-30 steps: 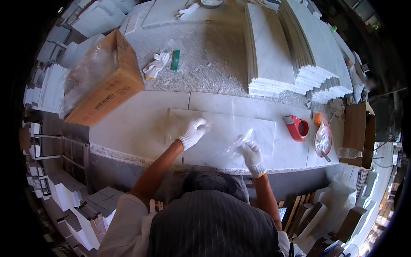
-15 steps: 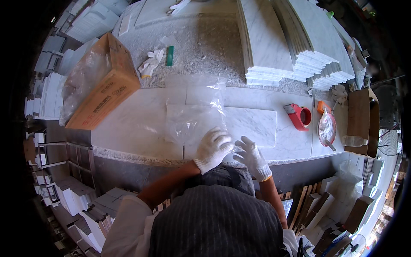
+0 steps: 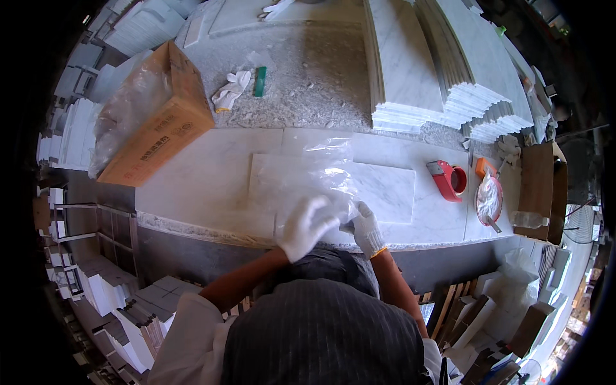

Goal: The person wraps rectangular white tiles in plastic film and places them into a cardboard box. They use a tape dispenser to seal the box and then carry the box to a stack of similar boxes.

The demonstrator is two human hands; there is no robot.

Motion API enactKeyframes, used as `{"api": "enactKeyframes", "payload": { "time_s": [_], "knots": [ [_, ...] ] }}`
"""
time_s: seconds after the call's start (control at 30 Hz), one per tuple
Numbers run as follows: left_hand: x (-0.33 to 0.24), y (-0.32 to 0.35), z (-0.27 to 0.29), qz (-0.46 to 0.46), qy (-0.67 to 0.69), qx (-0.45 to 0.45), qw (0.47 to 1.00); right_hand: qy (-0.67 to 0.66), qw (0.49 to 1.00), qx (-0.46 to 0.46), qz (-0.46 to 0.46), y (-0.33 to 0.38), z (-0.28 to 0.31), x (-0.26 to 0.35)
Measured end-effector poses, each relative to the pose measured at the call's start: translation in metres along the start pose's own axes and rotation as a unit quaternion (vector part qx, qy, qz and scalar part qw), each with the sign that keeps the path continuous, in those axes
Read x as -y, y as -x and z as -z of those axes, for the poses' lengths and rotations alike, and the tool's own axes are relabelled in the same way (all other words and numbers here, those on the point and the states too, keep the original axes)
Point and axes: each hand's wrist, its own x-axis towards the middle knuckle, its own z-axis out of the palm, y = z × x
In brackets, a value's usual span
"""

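A clear plastic bag (image 3: 337, 170), blurred in part, rises crumpled over a white marble slab (image 3: 385, 189) with grey veins. My right hand (image 3: 367, 232), in a white knit glove with a yellow cuff, pinches the bag's near edge. Close beside it on the left is my left hand (image 3: 301, 232), gloved too and smeared by motion. Its thumb and fingers look apart, with nothing visible between them. The slab lies flat on larger pale slabs (image 3: 186, 179) that form the worktop.
Left stands an open cardboard box (image 3: 157, 138) with plastic inside. A red tape dispenser (image 3: 447, 180) and a bowl of white paste (image 3: 489, 197) sit at right. Tall slab stacks (image 3: 410, 70) stand behind. A loose glove (image 3: 231, 91) and green strip (image 3: 259, 81) lie on the dusty surface.
The bag has shifted right and bunched up, baring the slab's left part. My left hand has moved a little left and down; the right hand has closed on the bag's edge.
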Motion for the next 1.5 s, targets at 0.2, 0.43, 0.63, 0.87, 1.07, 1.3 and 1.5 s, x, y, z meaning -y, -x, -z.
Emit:
{"api": "enactKeyframes", "payload": {
  "time_s": [0.2, 0.43, 0.63, 0.87, 1.07, 1.3, 1.5],
  "knots": [
    [0.018, -0.046, 0.045, 0.273, 0.316, -0.054, 0.907, 0.057, 0.997, 0.013, -0.049, 0.021, -0.028, 0.027],
    [0.01, -0.131, 0.047, 0.142, 0.365, 0.032, 0.92, -0.043, 0.993, 0.067, -0.085, 0.019, -0.036, 0.054],
    [0.068, -0.12, 0.002, 0.04, 0.083, 0.038, 0.995, -0.127, 0.976, 0.028, -0.177, 0.029, 0.003, 0.006],
    [0.094, -0.084, -0.021, -0.128, -0.348, 0.169, 0.913, -0.306, 0.931, 0.02, -0.199, 0.067, 0.031, -0.028],
    [0.056, -0.101, -0.048, -0.129, -0.488, 0.178, 0.845, -0.072, 0.987, -0.009, -0.142, 0.066, 0.005, -0.008],
    [0.041, -0.109, -0.066, -0.101, -0.517, 0.201, 0.826, -0.133, 0.971, -0.087, -0.178, 0.057, -0.01, -0.004],
    [0.071, -0.104, -0.082, -0.274, -0.416, 0.188, 0.846, -0.166, 0.958, -0.199, -0.126, 0.073, 0.013, -0.013]
  ]
}}
